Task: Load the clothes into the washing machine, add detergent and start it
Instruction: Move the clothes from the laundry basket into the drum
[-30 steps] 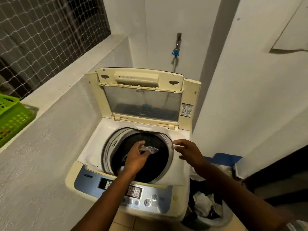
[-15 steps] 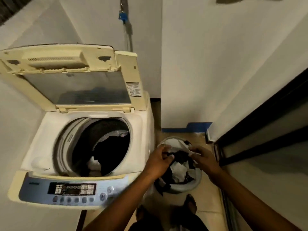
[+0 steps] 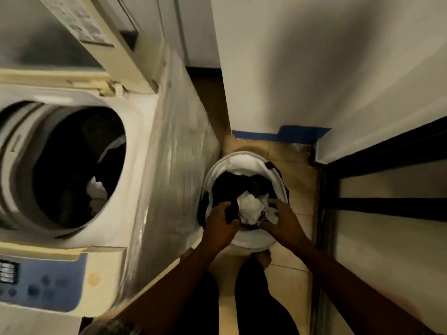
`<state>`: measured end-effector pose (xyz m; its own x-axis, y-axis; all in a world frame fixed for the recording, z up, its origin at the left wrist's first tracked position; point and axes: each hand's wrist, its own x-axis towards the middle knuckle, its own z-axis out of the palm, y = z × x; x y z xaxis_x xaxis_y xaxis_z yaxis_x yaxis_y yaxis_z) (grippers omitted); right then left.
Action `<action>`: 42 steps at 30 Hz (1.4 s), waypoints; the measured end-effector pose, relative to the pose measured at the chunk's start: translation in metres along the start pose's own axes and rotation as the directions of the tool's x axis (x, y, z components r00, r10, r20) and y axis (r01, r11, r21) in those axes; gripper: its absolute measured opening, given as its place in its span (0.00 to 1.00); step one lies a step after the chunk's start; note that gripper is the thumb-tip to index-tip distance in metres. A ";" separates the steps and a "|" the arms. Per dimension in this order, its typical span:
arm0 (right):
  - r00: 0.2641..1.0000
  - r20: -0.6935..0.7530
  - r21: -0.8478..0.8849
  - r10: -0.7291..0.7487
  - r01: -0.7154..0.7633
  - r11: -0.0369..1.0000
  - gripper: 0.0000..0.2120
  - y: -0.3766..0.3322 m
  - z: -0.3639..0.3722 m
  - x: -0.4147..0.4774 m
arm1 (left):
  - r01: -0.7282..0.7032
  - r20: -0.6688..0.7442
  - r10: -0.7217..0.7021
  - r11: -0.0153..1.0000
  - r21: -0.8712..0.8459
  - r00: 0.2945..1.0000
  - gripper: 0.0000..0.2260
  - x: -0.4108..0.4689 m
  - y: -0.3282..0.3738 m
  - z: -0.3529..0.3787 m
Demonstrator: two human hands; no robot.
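A top-loading washing machine (image 3: 167, 151) fills the left of the view with its lid (image 3: 79, 27) raised. Dark and white clothes lie deep in its drum (image 3: 72, 165). A round white laundry basket (image 3: 256, 240) stands on the floor to the machine's right, holding black garments (image 3: 239, 187) and a crumpled white garment (image 3: 251, 209). My left hand (image 3: 221, 223) reaches into the basket and closes on the dark cloth at its left side. My right hand (image 3: 281, 217) grips the white garment from the right.
The control panel (image 3: 36, 281) runs along the machine's front. A white wall (image 3: 314, 68) with a blue strip (image 3: 290, 135) at its foot stands behind the basket. A dark-framed sliding door (image 3: 387, 189) closes the right side. My feet stand on the tan tiles (image 3: 292, 269).
My hands left the drum and moved right and down into the basket. My view swung down toward the floor, and my fingers have sunk deeper into the clothes.
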<state>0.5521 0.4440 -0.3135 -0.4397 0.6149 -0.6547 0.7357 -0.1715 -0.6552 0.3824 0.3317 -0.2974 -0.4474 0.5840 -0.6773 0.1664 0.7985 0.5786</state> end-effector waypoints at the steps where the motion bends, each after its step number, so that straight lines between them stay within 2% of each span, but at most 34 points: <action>1: 1.000 0.019 -0.021 -0.002 0.002 1.000 0.39 0.009 0.005 0.015 | 0.009 -0.010 -0.009 1.000 0.008 1.000 0.28 0.013 -0.006 0.009; 5: 0.992 0.123 -0.130 0.009 0.007 0.991 0.39 0.048 0.032 0.082 | 0.037 -0.047 -0.035 0.998 0.055 0.998 0.30 0.074 -0.039 0.043; 7: 0.992 0.124 -0.179 0.032 -0.010 0.984 0.40 0.070 0.047 0.117 | 0.046 -0.067 -0.040 0.995 0.088 0.997 0.31 0.110 -0.058 0.060; 11: 0.995 0.075 -0.361 0.067 -0.036 0.932 0.55 0.106 0.072 0.173 | 0.059 -0.068 -0.049 0.985 0.164 0.997 0.35 0.174 -0.088 0.083; 15: 0.990 0.085 -0.494 0.116 -0.060 0.868 0.64 0.146 0.098 0.227 | 0.067 -0.067 -0.051 0.961 0.269 0.996 0.44 0.238 -0.124 0.105; 18: 0.991 0.045 -0.567 0.126 -0.078 0.820 0.68 0.170 0.114 0.254 | 0.130 -0.082 -0.109 0.942 0.310 0.991 0.53 0.282 -0.144 0.115; 20: 0.992 0.021 -0.596 0.126 -0.089 0.798 0.65 0.187 0.125 0.267 | 0.158 -0.087 -0.139 0.947 0.278 0.987 0.55 0.307 -0.157 0.122; 22: 0.995 -0.008 -0.626 0.100 -0.083 0.775 0.54 0.199 0.134 0.276 | 0.166 -0.091 -0.150 0.963 0.212 0.984 0.51 0.323 -0.166 0.131; 24: 0.997 -0.063 -0.610 0.051 -0.079 0.788 0.39 0.207 0.137 0.279 | 0.172 -0.109 -0.160 0.978 0.115 0.981 0.39 0.329 -0.172 0.142; 26: 0.995 -0.100 -0.517 0.006 -0.057 0.854 0.29 0.208 0.136 0.277 | 0.191 -0.126 -0.189 0.981 0.005 0.974 0.23 0.323 -0.170 0.152; 27: 0.994 -0.112 -0.498 -0.016 -0.042 0.866 0.25 0.205 0.136 0.274 | 0.201 -0.120 -0.206 0.978 -0.054 0.971 0.19 0.316 -0.167 0.156; 29: 0.990 -0.134 -0.489 -0.044 -0.027 0.872 0.20 0.195 0.136 0.264 | 0.237 -0.098 -0.254 0.958 -0.160 0.962 0.16 0.300 -0.159 0.161; 31: 0.990 -0.138 -0.435 -0.012 -0.050 0.899 0.19 0.178 0.135 0.248 | 0.280 -0.083 -0.308 0.928 -0.246 0.948 0.16 0.278 -0.147 0.163; 34: 0.991 -0.120 -0.340 0.061 -0.099 0.935 0.23 0.151 0.128 0.215 | 0.323 -0.093 -0.364 0.897 -0.301 0.927 0.17 0.243 -0.132 0.158; 37: 0.987 -0.153 -0.225 0.057 -0.091 0.970 0.24 0.128 0.117 0.169 | 0.303 -0.113 -0.355 0.895 -0.329 0.928 0.18 0.201 -0.120 0.145; 42: 0.977 -0.202 -0.146 0.064 -0.094 0.985 0.22 0.090 0.093 0.104 | 0.248 -0.170 -0.330 0.893 -0.376 0.929 0.19 0.123 -0.087 0.116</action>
<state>0.5250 0.4209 -0.4755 -0.2787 0.7456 -0.6053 0.8412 -0.1145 -0.5284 0.4153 0.3513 -0.4837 -0.6199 0.2540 -0.7424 -0.2928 0.8029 0.5192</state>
